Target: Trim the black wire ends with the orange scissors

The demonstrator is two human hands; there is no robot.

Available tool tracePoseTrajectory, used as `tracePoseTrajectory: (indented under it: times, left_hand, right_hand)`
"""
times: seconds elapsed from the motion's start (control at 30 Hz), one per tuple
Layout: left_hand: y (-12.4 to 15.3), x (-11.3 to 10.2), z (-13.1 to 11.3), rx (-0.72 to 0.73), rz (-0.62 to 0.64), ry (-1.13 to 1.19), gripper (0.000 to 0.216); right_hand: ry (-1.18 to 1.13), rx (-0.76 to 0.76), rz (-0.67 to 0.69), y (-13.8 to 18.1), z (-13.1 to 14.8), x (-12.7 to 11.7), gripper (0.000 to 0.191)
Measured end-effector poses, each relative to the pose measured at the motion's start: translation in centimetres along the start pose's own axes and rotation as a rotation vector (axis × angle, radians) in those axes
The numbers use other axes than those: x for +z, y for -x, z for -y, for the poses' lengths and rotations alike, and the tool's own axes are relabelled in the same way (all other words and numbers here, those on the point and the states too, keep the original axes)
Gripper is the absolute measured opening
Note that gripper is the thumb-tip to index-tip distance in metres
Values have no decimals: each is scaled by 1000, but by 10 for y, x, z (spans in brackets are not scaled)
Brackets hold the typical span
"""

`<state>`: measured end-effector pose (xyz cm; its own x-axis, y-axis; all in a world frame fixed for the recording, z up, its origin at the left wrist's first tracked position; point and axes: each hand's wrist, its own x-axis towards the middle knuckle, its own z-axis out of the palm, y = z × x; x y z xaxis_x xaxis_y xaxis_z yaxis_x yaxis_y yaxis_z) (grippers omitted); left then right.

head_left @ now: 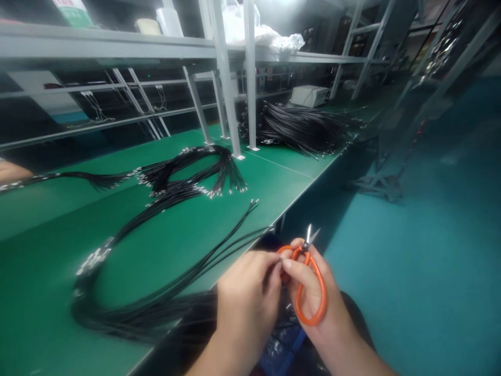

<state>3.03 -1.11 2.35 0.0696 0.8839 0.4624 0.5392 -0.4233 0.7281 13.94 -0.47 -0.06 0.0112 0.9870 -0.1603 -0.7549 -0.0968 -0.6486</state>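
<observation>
Two hands: on my feed the left hand (248, 292) and right hand (319, 292) meet at the fingertips, just beside the bench (293, 193) edge.
Left grip: thumb and fingers pressed together; I cannot tell what, if anything, lies between them.
Right grip: curled about the scissors (306, 248), thumb tip brought up against the left fingertips.
Scissors: in the right hand; orange handles, blades slightly parted, pointing up and away from the wrist.
Bundle (136, 316): black cables, bent round on the green bench top; one part passes behind the left hand, where I lose it. A few thin ends fan toward the bench edge, tips pale.
Coil (172, 169): more black cable, looped on the bench beyond the bundle, pale ends spread.
Pile (301, 128): larger heap of black cable, farther off, by the white posts (251, 78).
Box (309, 95): pale, behind the pile.
Shelf (156, 47): above the bench, a clear bag (270, 39) on it.
Other person: part of an arm (13, 171) at my left margin.
Below the hands: something blue (282, 352), too blurred to name.
</observation>
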Motion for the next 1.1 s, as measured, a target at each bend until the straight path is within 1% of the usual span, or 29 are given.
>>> tracePoseTrajectory:
  times: [0.1,0.27,0.37,0.4,0.47,0.53,0.63,0.67,0.7,0.8,0.87,1.0,1.1]
  left_hand:
    - [-1,-3,0,51,22,-34,19]
    - [-6,-8,1,84,142,-14,18]
    - [-6,-8,6,106,112,-124,15]
    - [-6,-8,8,91,90,-168,14]
    - [-7,-9,12,11,65,-202,12]
    - [-8,-11,13,-106,110,-102,12]
    - [-9,-11,13,-252,267,195,11]
    - [-10,-10,13,-284,296,293,8]
    - [-10,-9,14,-309,304,381,5]
    - [-9,-5,19,-366,253,561,8]
    - [-9,-4,22,-396,231,596,9]
    - [-9,-5,23,-428,233,625,13]
    - [-9,-6,21,-440,233,671,14]
  right_hand:
    - [33,-18,1,2,2,2,18]
    - [53,-30,39,3,4,-1,20]
    - [39,-12,39,3,3,-2,20]
    - [37,-8,36,2,3,-1,19]
    - [43,-9,23,1,3,0,18]
    - [61,-20,2,-1,3,1,17]
    - [74,-25,-3,-3,4,3,19]
    - [78,-26,3,-3,5,4,19]
    - [89,-27,7,-3,5,5,19]
    - [134,-65,4,-5,7,7,19]
    - [153,-102,2,-5,9,8,19]
    - [157,-148,45,-5,12,12,27]
    - [120,-137,64,-5,12,15,26]
